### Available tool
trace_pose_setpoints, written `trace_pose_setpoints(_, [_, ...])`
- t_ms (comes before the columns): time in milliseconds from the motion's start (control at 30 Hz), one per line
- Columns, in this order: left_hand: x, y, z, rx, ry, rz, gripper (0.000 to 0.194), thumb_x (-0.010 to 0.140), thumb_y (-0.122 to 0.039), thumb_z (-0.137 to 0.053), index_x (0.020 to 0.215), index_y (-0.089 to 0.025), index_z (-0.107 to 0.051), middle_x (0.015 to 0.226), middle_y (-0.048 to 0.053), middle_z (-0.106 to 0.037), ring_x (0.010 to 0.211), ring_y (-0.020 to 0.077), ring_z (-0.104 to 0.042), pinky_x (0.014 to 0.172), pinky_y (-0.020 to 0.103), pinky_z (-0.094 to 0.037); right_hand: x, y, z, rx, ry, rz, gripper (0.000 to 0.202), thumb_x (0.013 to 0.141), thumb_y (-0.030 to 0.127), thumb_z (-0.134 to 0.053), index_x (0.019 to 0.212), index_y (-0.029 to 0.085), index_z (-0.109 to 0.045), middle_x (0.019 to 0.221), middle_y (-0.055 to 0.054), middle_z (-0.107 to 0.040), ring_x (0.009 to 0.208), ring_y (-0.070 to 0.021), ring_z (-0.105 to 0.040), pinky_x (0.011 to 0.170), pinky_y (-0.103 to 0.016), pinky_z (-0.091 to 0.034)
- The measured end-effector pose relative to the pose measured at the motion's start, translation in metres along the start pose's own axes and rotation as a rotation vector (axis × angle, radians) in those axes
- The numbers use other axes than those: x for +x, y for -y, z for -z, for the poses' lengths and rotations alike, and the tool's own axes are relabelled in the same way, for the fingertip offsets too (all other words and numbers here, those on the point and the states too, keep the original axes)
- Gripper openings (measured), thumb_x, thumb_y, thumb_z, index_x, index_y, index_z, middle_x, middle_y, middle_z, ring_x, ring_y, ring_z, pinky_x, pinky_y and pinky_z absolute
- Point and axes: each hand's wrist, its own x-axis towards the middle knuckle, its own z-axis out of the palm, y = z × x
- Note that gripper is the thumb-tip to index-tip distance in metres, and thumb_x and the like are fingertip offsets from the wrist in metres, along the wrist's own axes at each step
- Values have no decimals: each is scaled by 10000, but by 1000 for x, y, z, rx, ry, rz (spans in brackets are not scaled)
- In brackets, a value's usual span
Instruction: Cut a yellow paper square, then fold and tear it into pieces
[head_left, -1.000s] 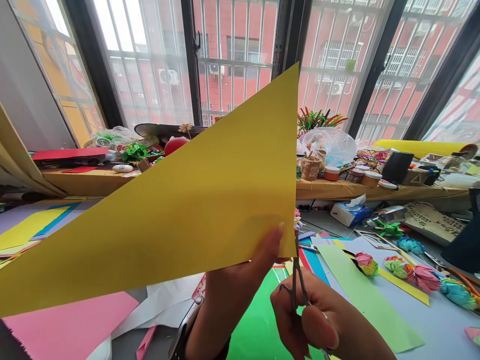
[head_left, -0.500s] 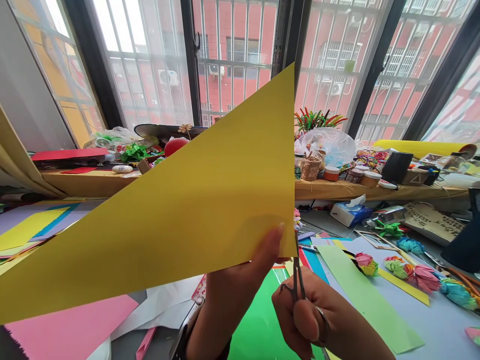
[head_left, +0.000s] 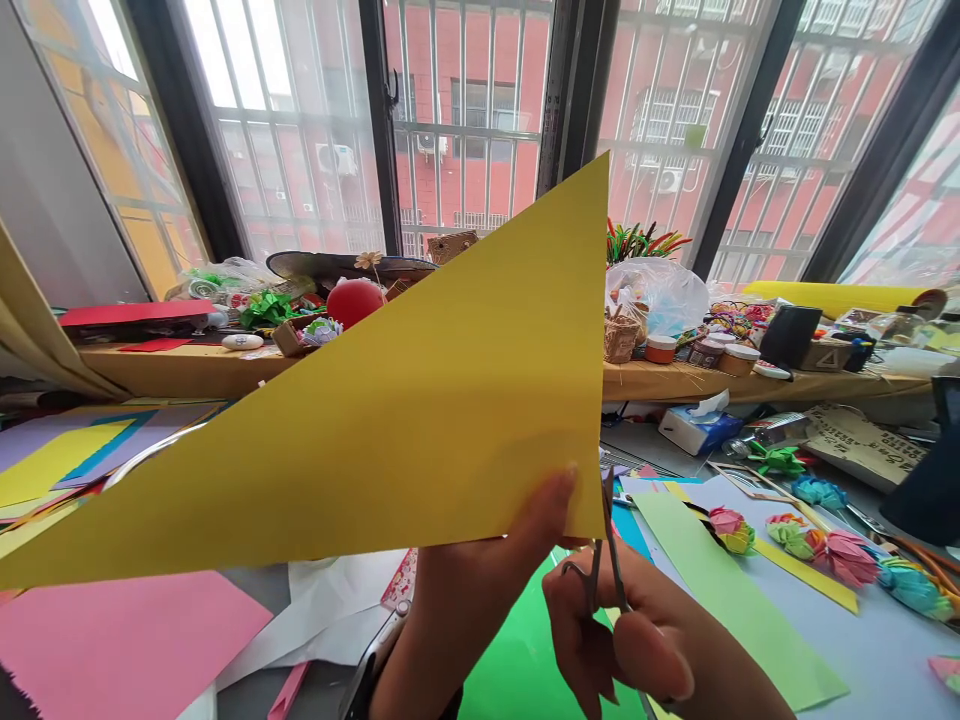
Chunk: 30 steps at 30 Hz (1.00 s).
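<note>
A large yellow sheet of paper (head_left: pixel 420 410), roughly triangular, is raised in front of me and blocks much of the view behind it. My left hand (head_left: pixel 517 530) grips its lower edge near the right corner, thumb on the near face and the other fingers hidden behind. In my right hand (head_left: pixel 622 640) is a pair of scissors (head_left: pixel 604 560), held by the handles with the blades pointing up. The blades are at the paper's lower right corner, one on either side of its edge. The scissor handles are spread apart.
Below lie a green sheet (head_left: pixel 517 650), a pink sheet (head_left: pixel 135 640) and white paper (head_left: pixel 337 600). Folded paper flowers (head_left: pixel 840 555) and a pale green strip (head_left: pixel 735 590) rest at right. Behind are a tissue box (head_left: pixel 697 430) and a cluttered window ledge (head_left: pixel 795 378).
The yellow paper has tilted, its top corner moving down and right while its left end rose. The scissors have opened wider, and my right thumb has swung to the right.
</note>
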Motion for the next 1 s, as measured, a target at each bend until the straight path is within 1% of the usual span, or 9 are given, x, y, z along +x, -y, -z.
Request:
trace_pose_setpoints(167, [-2, -2, 0, -59, 82, 75, 97, 653, -170, -619, 721, -226, -657, 711, -62, -699, 651, 120, -650, 643, 166, -539, 0, 5, 1, 58, 31, 115, 659, 558, 782, -344, 492, 144, -493, 460, 32, -413, 420, -70, -366, 405, -208, -267])
trace_pose_setpoints(233, [-4, -2, 1, -61, 98, 86, 97, 654, -169, -615, 721, -227, -652, 707, -58, -700, 650, 125, -653, 637, 172, -544, 0, 5, 1, 59, 30, 78, 643, 556, 776, -368, 537, 145, -491, 481, 31, -423, 438, -76, -377, 412, -208, -272])
trace_pose_setpoints(367, [-6, -3, 1, -40, 90, 100, 75, 640, -187, -623, 696, -233, -640, 684, -50, -696, 650, 139, -653, 644, 196, -552, -2, 1, 1, 67, -3, -16, 675, 488, 800, -388, 650, 153, -487, 530, 10, -490, 464, -94, -404, 432, -217, -304])
trace_pose_setpoints(467, [-7, -4, 1, -47, 50, 136, 113, 617, -196, -637, 724, -231, -633, 751, -33, -699, 647, 147, -653, 639, 207, -559, -2, -4, 1, 121, 22, -10, 670, 486, 800, -396, 653, 156, -477, 528, 13, -491, 437, -81, -384, 411, -209, -284])
trace_pose_setpoints(567, [-8, -3, -1, -39, -38, 183, 280, 566, -212, -679, 837, -233, -610, 926, -9, -676, 690, 157, -653, 624, 208, -563, -3, -2, 1, 137, 61, -8, 653, 506, 793, -391, 612, 154, -464, 508, 23, -460, 435, -72, -361, 410, -206, -263])
trace_pose_setpoints(667, [-9, -2, -1, -17, -71, 181, 363, 534, -235, -703, 879, -234, -591, 997, 8, -651, 755, 179, -645, 620, 221, -566, -4, 1, 1, 117, 9, -38, 650, 517, 783, -410, 633, 146, -477, 518, 23, -456, 466, -78, -372, 437, -209, -274])
trace_pose_setpoints(800, [-8, -1, 0, 18, -15, 122, 258, 571, -228, -684, 819, -229, -614, 888, 0, -682, 720, 175, -648, 629, 226, -564, -5, 0, 2, 105, 21, -45, 677, 477, 808, -388, 631, 155, -480, 517, 29, -453, 447, -75, -374, 416, -204, -281])
trace_pose_setpoints(900, [-7, -2, 1, 31, 38, 100, 173, 611, -238, -659, 781, -230, -634, 774, -16, -695, 682, 165, -651, 653, 224, -559, -2, 6, 2, 77, 41, -29, 647, 510, 795, -385, 557, 156, -473, 481, 36, -417, 426, -68, -352, 391, -204, -248])
trace_pose_setpoints(1000, [-6, -2, 2, 78, 35, 79, 159, 618, -260, -651, 773, -231, -649, 751, -10, -696, 749, 185, -648, 697, 243, -550, 2, 15, 1, 83, 77, 20, 623, 554, 774, -391, 494, 156, -453, 415, 56, -342, 383, -54, -285, 358, -206, -191])
